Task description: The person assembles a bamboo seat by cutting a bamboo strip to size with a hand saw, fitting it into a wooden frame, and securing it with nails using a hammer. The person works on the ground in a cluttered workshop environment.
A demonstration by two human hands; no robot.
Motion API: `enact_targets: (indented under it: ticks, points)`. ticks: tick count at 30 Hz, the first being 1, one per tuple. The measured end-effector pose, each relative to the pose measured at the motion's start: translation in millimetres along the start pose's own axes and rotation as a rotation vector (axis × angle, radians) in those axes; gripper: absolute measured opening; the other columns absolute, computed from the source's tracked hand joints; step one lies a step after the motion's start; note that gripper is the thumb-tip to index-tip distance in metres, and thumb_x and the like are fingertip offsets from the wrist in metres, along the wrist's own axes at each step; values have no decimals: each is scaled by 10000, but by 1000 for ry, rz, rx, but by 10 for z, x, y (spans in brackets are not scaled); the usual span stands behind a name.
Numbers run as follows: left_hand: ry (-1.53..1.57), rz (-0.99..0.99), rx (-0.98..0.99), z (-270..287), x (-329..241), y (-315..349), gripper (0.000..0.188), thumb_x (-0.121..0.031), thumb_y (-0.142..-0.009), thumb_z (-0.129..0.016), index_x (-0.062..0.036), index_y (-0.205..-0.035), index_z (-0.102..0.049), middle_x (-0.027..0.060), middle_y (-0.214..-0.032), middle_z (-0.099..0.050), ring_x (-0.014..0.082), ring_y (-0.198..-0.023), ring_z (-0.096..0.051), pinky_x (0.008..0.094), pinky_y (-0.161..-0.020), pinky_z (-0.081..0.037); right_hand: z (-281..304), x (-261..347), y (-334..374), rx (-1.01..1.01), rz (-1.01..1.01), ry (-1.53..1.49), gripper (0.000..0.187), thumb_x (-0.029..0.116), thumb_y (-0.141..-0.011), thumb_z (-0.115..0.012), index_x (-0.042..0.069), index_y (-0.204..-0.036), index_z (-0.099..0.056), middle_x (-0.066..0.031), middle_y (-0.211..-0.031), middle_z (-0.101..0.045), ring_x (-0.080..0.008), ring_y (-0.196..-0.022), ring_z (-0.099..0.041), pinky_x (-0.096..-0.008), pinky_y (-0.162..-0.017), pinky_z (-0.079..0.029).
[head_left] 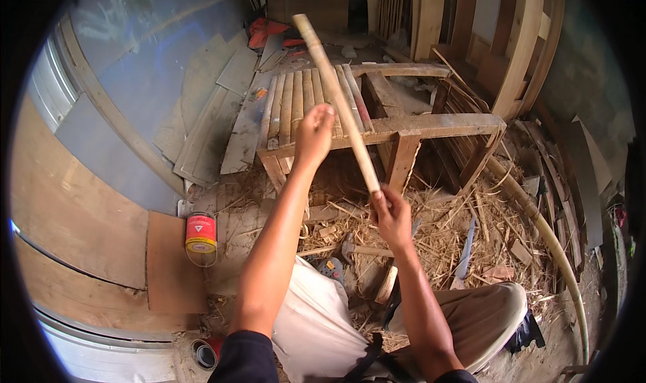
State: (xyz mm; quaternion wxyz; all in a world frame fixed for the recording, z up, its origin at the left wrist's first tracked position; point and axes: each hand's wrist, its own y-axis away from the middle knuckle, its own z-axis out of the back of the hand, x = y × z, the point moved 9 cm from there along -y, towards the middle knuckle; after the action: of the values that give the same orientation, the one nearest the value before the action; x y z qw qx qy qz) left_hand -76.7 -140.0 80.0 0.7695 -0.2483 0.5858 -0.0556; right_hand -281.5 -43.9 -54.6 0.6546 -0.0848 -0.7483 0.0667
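Note:
I hold a long pale cane pole [336,90] slanting up and away from me. My left hand [313,134] grips it around the middle. Lower down, at its near end, my right hand [392,216] is closed on it. Right behind the pole stands a wooden chair frame with a slatted seat [303,103]. The pole's upper end reaches past the chair toward the back of the room. My knees in light trousers [471,312] show at the bottom.
A red and yellow tin can [201,238] stands on the floor at left; another can [203,353] lies near my left elbow. Straw and wood shavings [464,228] cover the ground, with a hammer [356,250], a blade [465,252] and a long curved cane [545,228]. Boards lean at left.

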Motion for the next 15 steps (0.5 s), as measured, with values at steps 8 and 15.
enact_targets:
  ticks: [8,15]
  points:
    - [-119,-176,122,-16,67,110,241,-207,-974,-596,-21,-1114,-655,88,-1046,-702,168,-983,-648,318,-863,-489,110,892,-1220,-112,252,801,290,-10,-814,-581,-26,-1091,-664,-306,-895,-669,-451,-913,-659,-468,-780,-527]
    - [-311,-157,269,-133,108,158,266,-257,-971,-592,-37,-1103,-662,109,-1042,-709,228,-1015,-657,363,-884,-493,-113,810,-1567,9,88,960,238,28,-745,-624,-63,-957,-683,-304,-917,-677,-453,-937,-661,-448,-849,-535]
